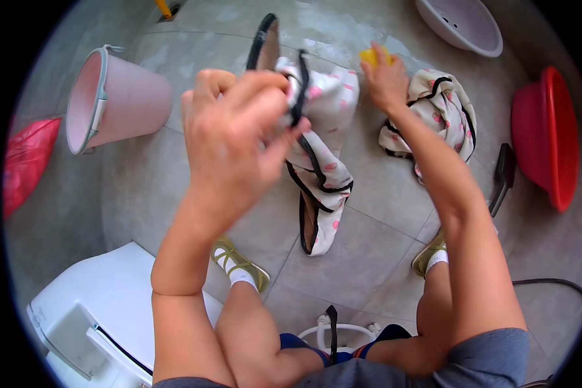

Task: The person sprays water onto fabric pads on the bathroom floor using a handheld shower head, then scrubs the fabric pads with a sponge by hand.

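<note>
My left hand (239, 129), fingers closed and slightly blurred, grips a white cloth piece (333, 97) with pink prints, black edging and a brown inner side. From that hand the cloth hangs down to the floor. Farther right, my right hand (387, 83) is closed on a small yellow block (374, 55); whether it is soap or a sponge I cannot tell. A second piece of the same printed cloth (443, 113) lies crumpled on the floor beside my right wrist.
A pale pink bucket (136, 97) lies tipped at the left, near a red plastic bag (29, 161). White appliance or fixture (103, 291) at lower left. A red basin (553, 139), black-headed brush-like tool (504, 168) and pale basin (465, 26) are at right. Wet patches mark the tiles.
</note>
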A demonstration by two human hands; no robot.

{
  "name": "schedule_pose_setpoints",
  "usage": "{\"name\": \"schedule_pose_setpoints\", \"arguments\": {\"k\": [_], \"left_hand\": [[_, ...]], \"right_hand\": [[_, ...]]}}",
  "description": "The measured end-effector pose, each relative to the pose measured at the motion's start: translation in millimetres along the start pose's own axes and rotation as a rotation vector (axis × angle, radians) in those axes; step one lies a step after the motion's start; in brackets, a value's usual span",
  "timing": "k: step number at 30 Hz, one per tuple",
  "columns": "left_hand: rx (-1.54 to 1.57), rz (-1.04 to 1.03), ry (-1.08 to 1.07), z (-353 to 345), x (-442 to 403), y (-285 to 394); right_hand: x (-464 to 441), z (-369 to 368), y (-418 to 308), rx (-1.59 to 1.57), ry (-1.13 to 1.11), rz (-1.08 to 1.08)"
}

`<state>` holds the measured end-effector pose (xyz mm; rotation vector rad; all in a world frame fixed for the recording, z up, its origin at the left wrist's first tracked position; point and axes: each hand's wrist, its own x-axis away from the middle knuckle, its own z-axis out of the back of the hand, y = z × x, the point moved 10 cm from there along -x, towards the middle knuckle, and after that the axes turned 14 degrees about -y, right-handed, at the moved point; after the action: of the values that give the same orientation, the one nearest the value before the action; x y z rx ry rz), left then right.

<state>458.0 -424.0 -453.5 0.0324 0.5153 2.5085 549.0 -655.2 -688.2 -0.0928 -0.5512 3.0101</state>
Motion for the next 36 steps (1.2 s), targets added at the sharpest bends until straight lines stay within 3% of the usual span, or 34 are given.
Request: {"name": "schedule_pose_setpoints", "arguments": {"k": [2, 5, 8, 10, 13, 15, 17, 20, 24, 25, 27, 29, 31, 33, 35, 36], "left_hand": [[-0.251, -0.088, 0.028, 8.0, 18.4, 37.9], [-0.286, -0.144, -0.215, -56.7, 47.8, 48.8], [-0.243, -0.102, -0.558, -170.7, 101.2, 27.2], [-0.149, -0.073, -0.704, -236.1, 146.0, 14.5], [-0.124, -0.185, -0.653, -278.8, 195.5, 18.8], [-0.127, -0.182, -0.686, -288.4, 209.3, 23.4], [-0.132, -0.167, -0.706, -289.4, 214.8, 27.5], [-0.152, -0.153, -0.773, -296.6, 213.1, 26.1], [-0.121, -0.166, -0.690, -297.2, 220.8, 21.0], [-0.106, -0.173, -0.662, -295.5, 220.9, 20.5], [-0.075, -0.185, -0.629, -287.4, 226.5, 20.9], [-0.112, -0.212, -0.634, -276.7, 232.9, 24.1], [-0.142, -0.224, -0.658, -278.3, 234.3, 25.7], [-0.161, -0.217, -0.720, -288.4, 240.2, 27.5], [-0.219, -0.225, -0.676, -286.2, 237.0, 27.6], [-0.217, -0.219, -0.692, -286.8, 236.2, 26.8]], "right_hand": [[0.1, 21.1, 8.6, -0.239, 0.005, 0.105], [25.1, 48.6, -2.6, -0.419, -0.045, 0.206], [71.2, 49.2, -43.8, -0.338, -0.121, 0.302], [124.1, 28.4, -102.6, -0.216, -0.183, 0.539], [206.5, -23.8, -163.6, -0.245, -0.483, 0.727], [213.5, -53.1, -171.5, -0.122, -0.401, 0.828], [164.4, -80.2, -164.6, 0.116, -0.350, 0.725], [67.9, -68.5, -139.3, 0.174, -0.190, 0.574], [83.3, -59.3, -146.1, 0.042, -0.223, 0.446], [115.5, -73.8, -159.3, 0.062, -0.416, 0.487], [214.3, -61.3, -192.2, -0.144, -0.487, 0.889], [278.0, -56.9, -200.4, 0.025, -0.432, 1.132], [249.6, -63.3, -198.4, 0.011, -0.449, 1.115], [168.8, -88.9, -182.7, 0.052, -0.643, 0.901], [71.8, -78.8, -141.7, 0.164, -0.280, 0.659], [49.2, -65.7, -132.5, 0.227, -0.211, 0.564]]}}
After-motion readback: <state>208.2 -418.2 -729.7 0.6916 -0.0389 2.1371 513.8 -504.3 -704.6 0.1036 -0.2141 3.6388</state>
